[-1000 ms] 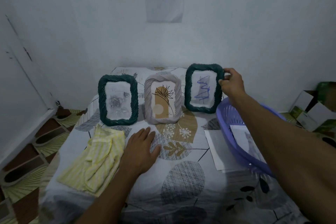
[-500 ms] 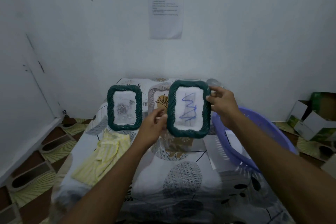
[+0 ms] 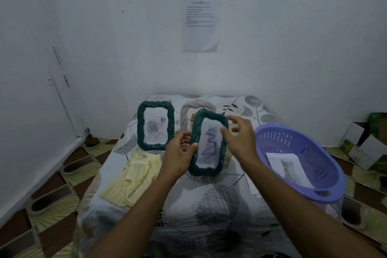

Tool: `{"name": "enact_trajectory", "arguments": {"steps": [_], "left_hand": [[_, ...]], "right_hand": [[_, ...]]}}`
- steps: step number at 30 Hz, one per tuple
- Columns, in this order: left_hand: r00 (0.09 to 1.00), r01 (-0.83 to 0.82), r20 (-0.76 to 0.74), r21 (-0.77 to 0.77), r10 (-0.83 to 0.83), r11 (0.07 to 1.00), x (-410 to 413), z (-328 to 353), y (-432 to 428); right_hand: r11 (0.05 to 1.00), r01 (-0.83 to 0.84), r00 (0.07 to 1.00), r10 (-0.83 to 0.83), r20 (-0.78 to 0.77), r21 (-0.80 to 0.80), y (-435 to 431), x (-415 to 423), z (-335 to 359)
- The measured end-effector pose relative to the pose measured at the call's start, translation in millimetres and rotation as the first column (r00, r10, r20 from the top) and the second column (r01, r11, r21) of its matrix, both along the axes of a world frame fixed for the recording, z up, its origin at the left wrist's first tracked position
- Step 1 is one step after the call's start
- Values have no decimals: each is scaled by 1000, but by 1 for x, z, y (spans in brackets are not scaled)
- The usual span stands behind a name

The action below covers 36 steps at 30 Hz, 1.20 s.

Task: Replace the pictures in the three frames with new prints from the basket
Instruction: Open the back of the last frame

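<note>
- Green frame (image 3: 208, 142) with the blue scribble picture (image 3: 210, 154) in it is up in the air over the middle of the table (image 3: 217, 201), tipped a little to the right
- left hand (image 3: 178, 153) holds the green frame by its left side, with the thumb on the front and the fingers curled round the back
- right hand (image 3: 240, 136) is just beside the top right corner of the green frame, fingers spread wide and holding nothing; it is blurry, so I cannot tell if the thumb touches the frame
- grey frame (image 3: 186, 114) stands right behind the held one and is mostly hidden by it
- rose frame (image 3: 155, 124), also green, stands upright to the left with a picture of roses in it
- yellow cloth (image 3: 134, 176) lies crumpled on the table in front of the rose frame
- purple basket (image 3: 280, 139) sits at the right side of the table
- cat print (image 3: 290, 168) lies inside the purple basket
- white sheet (image 3: 253, 184) lies flat on the table, partly under the basket
- paper with small writing (image 3: 200, 21) is stuck on the white wall behind the table
- boxes (image 3: 364, 146) sit on the floor at the far right
</note>
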<state>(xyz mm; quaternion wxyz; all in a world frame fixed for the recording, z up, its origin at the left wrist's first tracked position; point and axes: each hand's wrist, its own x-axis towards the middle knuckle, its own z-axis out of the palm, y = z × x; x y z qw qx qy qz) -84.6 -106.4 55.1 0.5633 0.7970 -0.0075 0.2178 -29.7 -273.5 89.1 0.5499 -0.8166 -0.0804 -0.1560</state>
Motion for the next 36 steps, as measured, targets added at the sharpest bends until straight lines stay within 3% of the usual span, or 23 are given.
{"name": "enact_trajectory", "arguments": {"steps": [3,8,12,15,18,20,22,24,29,36], "left_hand": [[991,-53,130,193,28,980,-7,4,-10],[976,-115,214,354,39,928,-18,5,-18],[974,-85,227,360,2,929,-20,6,-15],[936,-269,313,341,161,901,-16,10,-2],[953,-301,168,389,254,871,-5,7,19],[980,-179,-40,266,196,947,-2,11,28],[986,-80,-142,68,89,994,0,16,30],[992,-84,-97,13,85,996,0,19,26],[964,-262,52,2,261,965,3,9,17],[957,-277,104,40,271,960,-2,-1,10]], "right_hand": [[992,-116,993,116,2,56,25,-17,6],[979,-42,998,49,-29,198,35,-18,11],[978,-13,997,27,-68,206,27,-10,11],[935,-79,982,133,-137,345,16,-7,9],[882,-146,963,230,-139,448,5,-10,9],[873,-172,954,262,-142,457,1,-13,8],[869,-183,947,281,-155,460,-1,-14,2],[876,-167,947,270,-173,451,-1,-15,-6],[911,-61,972,146,-182,407,4,-19,-26],[974,-25,996,43,-73,225,7,-19,-37]]}}
